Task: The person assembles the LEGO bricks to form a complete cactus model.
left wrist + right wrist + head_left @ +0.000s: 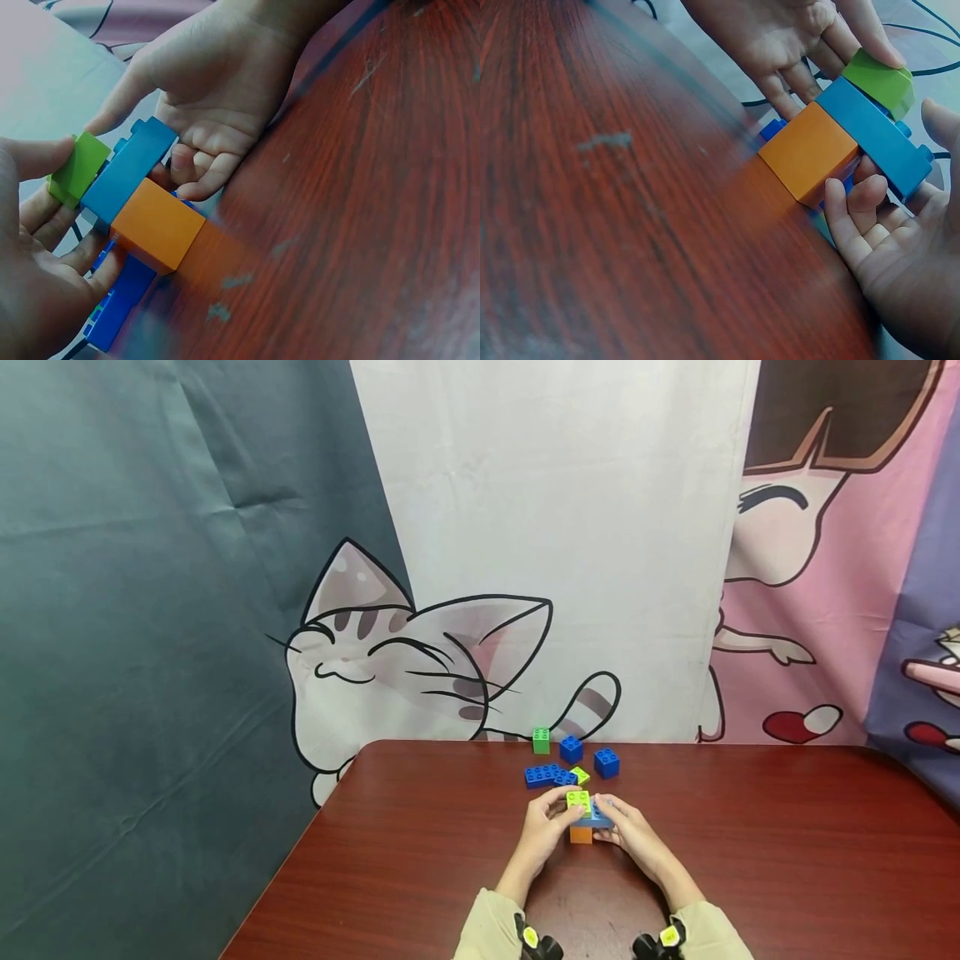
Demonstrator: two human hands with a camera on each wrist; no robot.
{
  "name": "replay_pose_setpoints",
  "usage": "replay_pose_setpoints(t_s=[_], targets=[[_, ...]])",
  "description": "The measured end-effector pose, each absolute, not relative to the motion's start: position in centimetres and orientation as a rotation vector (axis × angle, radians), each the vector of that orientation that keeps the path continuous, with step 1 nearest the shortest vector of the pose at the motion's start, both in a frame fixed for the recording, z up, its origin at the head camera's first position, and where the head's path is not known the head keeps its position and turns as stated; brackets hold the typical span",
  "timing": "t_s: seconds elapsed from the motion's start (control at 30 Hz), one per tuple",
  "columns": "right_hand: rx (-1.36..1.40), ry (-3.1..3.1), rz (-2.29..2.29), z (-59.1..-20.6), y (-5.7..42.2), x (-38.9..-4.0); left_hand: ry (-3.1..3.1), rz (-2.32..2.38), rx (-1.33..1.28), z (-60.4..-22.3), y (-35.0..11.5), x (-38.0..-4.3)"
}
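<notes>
A small stack stands on the table: an orange brick (pixel 159 226) at the bottom, a longer light blue brick (pixel 876 136) across it, and a lime green brick (pixel 578 802) on the blue one's left end. In the right wrist view the lime brick sits slightly tilted against the blue. My left hand (pixel 548 823) pinches the lime brick between thumb and fingers, with other fingers beside the stack. My right hand (pixel 634 836) holds the light blue brick's right end, its thumb above and its curled fingers underneath, next to the orange brick.
Behind the stack lie a long dark blue brick (pixel 542 776), another blue brick (pixel 566 778) and a lime piece (pixel 581 775). Farther back are a green brick (pixel 541 741) and two square blue bricks (pixel 571 749). A printed curtain (pixel 570 527) hangs past the table's (pixel 405 852) far edge.
</notes>
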State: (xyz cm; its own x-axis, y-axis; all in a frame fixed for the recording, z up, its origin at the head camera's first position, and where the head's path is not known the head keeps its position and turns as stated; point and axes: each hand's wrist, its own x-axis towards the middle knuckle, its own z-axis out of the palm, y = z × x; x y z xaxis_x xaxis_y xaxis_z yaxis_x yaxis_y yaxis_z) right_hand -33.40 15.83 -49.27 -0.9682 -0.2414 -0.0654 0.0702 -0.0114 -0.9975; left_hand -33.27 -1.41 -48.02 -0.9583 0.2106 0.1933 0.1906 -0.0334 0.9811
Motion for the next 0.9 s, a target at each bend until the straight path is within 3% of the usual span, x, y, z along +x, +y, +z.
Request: replay_pose_setpoints(t_s=[0.9], targets=[[-0.165, 2.059, -2.078, -49.32, 15.55, -33.41, 2.323, 2.201, 0.556, -48.50, -1.02, -33.20]])
